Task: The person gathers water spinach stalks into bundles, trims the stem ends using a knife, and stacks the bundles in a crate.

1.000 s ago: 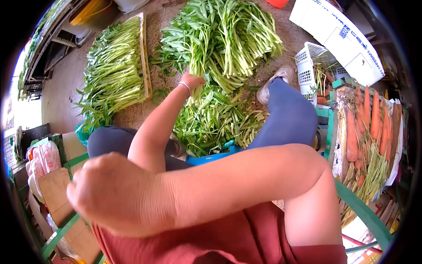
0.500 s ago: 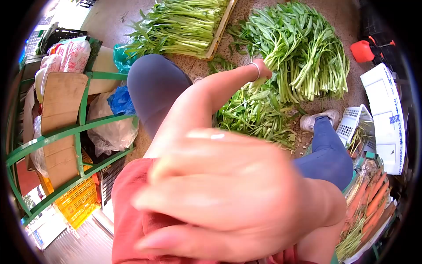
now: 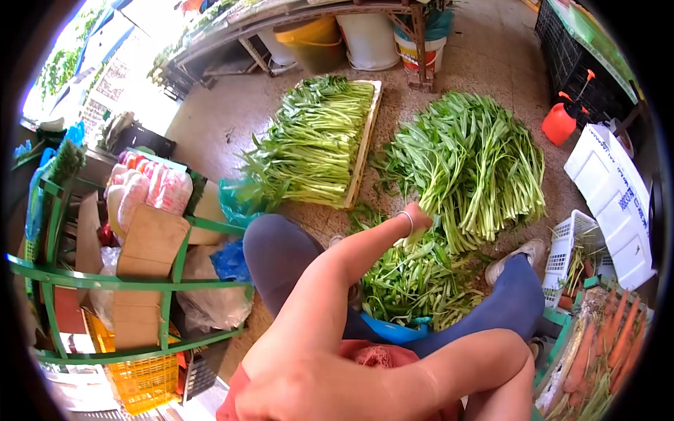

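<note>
My left hand (image 3: pixel 419 216), with a bracelet at the wrist, reaches forward and is closed on water spinach stems. Pale stem ends show just below its fingers. A large heap of water spinach (image 3: pixel 470 161) lies on the floor beside and beyond it. Under this hand, loose leafy pieces (image 3: pixel 414 281) fill a blue basin (image 3: pixel 397 331) between my legs. My right hand (image 3: pixel 298 389) is bent across to my left upper arm at the bottom of the view. Its fingers are blurred and partly out of view.
A shallow tray (image 3: pixel 366 151) of neatly laid water spinach stands ahead. Carrots (image 3: pixel 607 344) fill a crate at right, near a white basket (image 3: pixel 562 245), a white foam box (image 3: pixel 614 203) and a red spray bottle (image 3: pixel 559 123). A green metal rack (image 3: pixel 140 281) stands left.
My right hand has dropped from close before the camera to my left upper arm. The view has tilted up, showing the bench and buckets. My left hand stays at the stems.
</note>
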`<state>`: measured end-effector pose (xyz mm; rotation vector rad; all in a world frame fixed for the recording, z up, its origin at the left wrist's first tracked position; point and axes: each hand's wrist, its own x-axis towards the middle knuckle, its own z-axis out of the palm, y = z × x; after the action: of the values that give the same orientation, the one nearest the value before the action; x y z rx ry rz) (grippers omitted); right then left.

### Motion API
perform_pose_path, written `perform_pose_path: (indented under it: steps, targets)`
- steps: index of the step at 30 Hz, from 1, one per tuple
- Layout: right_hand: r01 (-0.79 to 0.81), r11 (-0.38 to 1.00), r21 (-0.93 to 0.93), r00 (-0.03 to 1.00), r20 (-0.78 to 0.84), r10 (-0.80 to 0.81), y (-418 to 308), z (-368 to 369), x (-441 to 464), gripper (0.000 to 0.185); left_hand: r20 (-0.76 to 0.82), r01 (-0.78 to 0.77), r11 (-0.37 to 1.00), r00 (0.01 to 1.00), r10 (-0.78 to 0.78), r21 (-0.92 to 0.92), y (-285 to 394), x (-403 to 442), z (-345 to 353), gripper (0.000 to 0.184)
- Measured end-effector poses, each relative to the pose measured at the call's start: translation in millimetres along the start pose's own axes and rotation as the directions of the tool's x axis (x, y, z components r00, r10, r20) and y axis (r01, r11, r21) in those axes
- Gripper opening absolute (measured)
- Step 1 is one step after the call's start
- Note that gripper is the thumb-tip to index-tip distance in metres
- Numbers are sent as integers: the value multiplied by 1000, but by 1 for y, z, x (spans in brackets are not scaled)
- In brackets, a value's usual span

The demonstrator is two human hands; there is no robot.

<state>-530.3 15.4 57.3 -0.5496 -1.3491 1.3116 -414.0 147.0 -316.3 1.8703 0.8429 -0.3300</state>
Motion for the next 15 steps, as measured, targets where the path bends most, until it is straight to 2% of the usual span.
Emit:
perform_pose_path:
  steps: [1, 2, 3, 5, 6, 8, 10, 11, 12, 14, 15]
  targets:
    - [96, 993, 72, 995, -20, -95, -10, 1, -5, 25, 40, 18, 1000, 999, -17, -14, -3, 2, 1, 47]
    - [163, 985, 57, 987, -10, -163, -12, 1, -8, 26, 86, 33, 999, 996, -31, -30, -5, 6, 3, 47]
    - [167, 985, 48, 986, -25, -166, -14, 0, -9, 26, 99, 25, 999, 995, -23, -20, -8, 6, 9, 47]
    - [261, 957, 128, 953, 127, -277, -18, -6, -8, 25, -3, -8, 992, 1000, 9, 125, -11, 14, 10, 47]
    - [287, 946, 149, 934, 177, -311, -20, -10, -9, 25, 11, -75, 992, 997, 74, 97, 0, 2, 7, 48]
    - [264, 963, -55, 962, 90, -259, -17, -16, -11, 26, 32, 39, 995, 999, -42, 95, -4, 11, 14, 46]
    - [235, 943, -235, 971, 13, -239, -8, -25, -1, 25, -9, 34, 989, 999, -33, 142, -2, 10, 14, 48]
    - [207, 912, -354, 947, -162, -278, -9, -27, -4, 25, 90, 92, 995, 991, -95, 38, -2, 10, 14, 52]
    - [109, 896, -430, 956, -203, -214, -2, -33, -2, 26, 87, 86, 996, 992, -89, 38, -4, 14, 15, 52]
    - [-122, 825, -552, 992, -38, 121, -1, -46, -7, 24, 42, 22, 993, 999, -28, 119, -8, 19, 16, 54]
    - [-119, 820, -560, 992, -37, 118, 3, -48, -6, 24, 22, -20, 991, 1000, 17, 135, -10, 20, 17, 54]
